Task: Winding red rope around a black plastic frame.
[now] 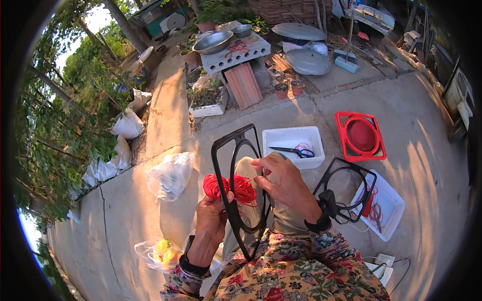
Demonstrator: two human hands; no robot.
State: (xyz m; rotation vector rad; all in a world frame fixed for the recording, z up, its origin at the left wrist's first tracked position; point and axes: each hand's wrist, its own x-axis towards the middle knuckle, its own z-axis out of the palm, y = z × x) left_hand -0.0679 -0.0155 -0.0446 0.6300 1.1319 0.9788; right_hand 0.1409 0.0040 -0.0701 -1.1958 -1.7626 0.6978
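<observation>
Upright over my lap stands a black plastic frame (217,163) with a round opening. A bundle of red cord (215,186) lies against it and shows on both sides of one bar. My left hand (211,218) grips the bundle and the frame's bar together, thumb pressed on the bar. To the right of the frame, my right hand (286,183) is raised with its fingers curled and the fingertips pinched together. Whatever sits between those fingertips is too small to make out.
A white tray (293,134) ahead holds blue-handled scissors (304,152). To the right are a red frame (341,135), another black frame (329,173) and a white tray (394,218) with red cord. Plastic bags (170,173) lie left. A perforated slab (236,60) stands farther off.
</observation>
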